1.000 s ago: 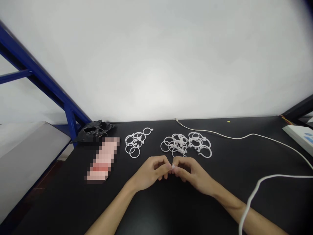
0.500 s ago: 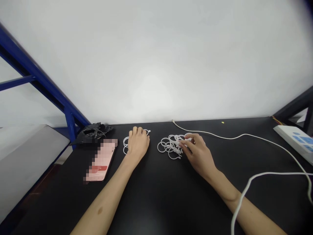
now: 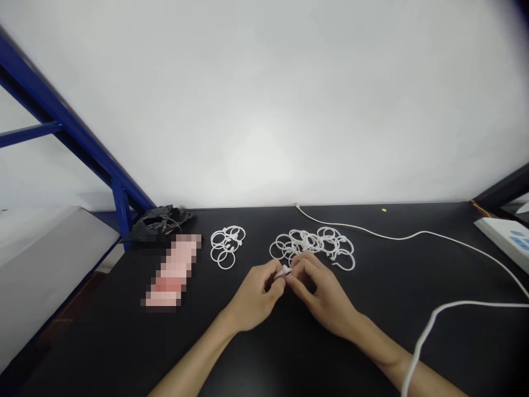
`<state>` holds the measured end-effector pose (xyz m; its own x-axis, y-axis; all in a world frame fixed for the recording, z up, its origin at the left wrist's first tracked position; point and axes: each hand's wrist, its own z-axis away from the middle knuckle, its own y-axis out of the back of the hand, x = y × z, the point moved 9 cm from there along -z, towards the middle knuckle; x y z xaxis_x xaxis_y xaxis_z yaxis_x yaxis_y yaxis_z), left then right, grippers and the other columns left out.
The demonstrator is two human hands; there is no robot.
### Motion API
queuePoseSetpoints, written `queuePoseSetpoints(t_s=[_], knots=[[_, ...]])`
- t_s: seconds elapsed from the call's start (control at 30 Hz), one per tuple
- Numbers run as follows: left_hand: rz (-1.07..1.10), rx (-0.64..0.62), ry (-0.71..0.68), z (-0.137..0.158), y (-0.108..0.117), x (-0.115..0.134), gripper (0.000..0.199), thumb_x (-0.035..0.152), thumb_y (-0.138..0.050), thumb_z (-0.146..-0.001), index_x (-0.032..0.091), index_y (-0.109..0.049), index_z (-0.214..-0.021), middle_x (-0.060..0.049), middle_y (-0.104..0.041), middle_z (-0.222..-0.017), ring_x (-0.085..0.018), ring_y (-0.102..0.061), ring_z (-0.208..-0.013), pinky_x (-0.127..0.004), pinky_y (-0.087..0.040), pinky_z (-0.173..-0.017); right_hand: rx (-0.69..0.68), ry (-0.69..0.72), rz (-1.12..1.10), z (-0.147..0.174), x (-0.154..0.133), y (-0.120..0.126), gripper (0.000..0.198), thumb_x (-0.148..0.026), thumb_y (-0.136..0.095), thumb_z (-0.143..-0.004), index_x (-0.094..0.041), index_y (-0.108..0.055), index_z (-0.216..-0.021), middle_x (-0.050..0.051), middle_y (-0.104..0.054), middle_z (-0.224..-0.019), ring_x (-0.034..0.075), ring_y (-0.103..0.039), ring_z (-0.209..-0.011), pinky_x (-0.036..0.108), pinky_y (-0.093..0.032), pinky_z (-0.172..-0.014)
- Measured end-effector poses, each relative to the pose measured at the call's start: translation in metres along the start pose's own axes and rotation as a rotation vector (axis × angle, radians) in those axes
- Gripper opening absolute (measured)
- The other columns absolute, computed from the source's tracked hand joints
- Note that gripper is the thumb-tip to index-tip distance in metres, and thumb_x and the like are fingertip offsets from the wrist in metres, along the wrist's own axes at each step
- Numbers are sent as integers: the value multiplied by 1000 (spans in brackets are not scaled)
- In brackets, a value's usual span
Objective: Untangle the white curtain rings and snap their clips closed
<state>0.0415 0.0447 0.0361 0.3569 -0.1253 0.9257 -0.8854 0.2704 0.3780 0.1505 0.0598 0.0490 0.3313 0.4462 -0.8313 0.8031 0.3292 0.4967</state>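
My left hand (image 3: 254, 298) and my right hand (image 3: 326, 298) meet above the front of the black table. Both hands pinch one small white plastic ring (image 3: 284, 272) between thumbs and fingertips, which cover much of it. Just behind my right hand lies a tangled pile of white plastic rings (image 3: 306, 242), each thin and round, some with a small clasp. At the right edge of that pile, one ring stands open. A smaller group of white rings (image 3: 227, 243) lies apart, to the left beyond my left hand.
A blurred-out phone (image 3: 176, 270) and crumpled black plastic (image 3: 159, 223) are at the left. One white cable (image 3: 397, 238) crosses the table toward a power strip (image 3: 506, 240) on the right; another loop passes over my right forearm. A white wall (image 3: 264, 110) closes the back.
My left hand has left the left group of rings and moved right and nearer. My right hand has come nearer from the pile, and both now hold a ring together.
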Motion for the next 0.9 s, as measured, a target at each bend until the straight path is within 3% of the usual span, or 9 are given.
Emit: queuePoseSetpoints(t_s=[0.13,0.27,0.47,0.7,0.9], knots=[[152,-87,12,6,-15,-7,28,29,-39,-95,18,-46,-70,4,-47,-65,-10,-42,-60,-23,-34,-58,-87,-221,-334,1,16,-16,23,-37,-53,-95,-22,-41,-82,0,-58,-82,10,-52,-64,24,-45,-57],[265,-126,88,6,-19,-12,26,25,-38,-94,17,-52,-73,3,-49,-63,-10,-46,-59,-23,-36,-58,-293,-360,-544,3,24,-31,29,-46,-57,-91,-19,-46,-84,-2,-58,-72,9,-48,-56,22,-38,-50],[403,-248,154,9,-31,-10,23,28,-45,-92,15,-57,-77,3,-50,-64,-10,-47,-60,-23,-39,-60,-384,-329,-566,5,26,-37,45,-53,-49,-93,-16,-51,-67,-1,-55,-60,7,-39,-50,22,-27,-46],[335,-254,120,8,-28,-9,28,33,-47,-94,14,-62,-80,1,-54,-72,-10,-48,-65,-22,-38,-62,-391,-304,-516,7,24,-38,49,-56,-47,-94,-15,-53,-66,0,-55,-61,7,-38,-51,22,-27,-47],[312,-259,116,8,-28,-9,34,42,-47,-95,15,-62,-81,1,-54,-71,-9,-45,-62,-22,-38,-61,-393,-261,-538,5,17,-36,47,-54,-53,-91,-17,-45,-62,0,-56,-61,8,-44,-55,22,-30,-49]])
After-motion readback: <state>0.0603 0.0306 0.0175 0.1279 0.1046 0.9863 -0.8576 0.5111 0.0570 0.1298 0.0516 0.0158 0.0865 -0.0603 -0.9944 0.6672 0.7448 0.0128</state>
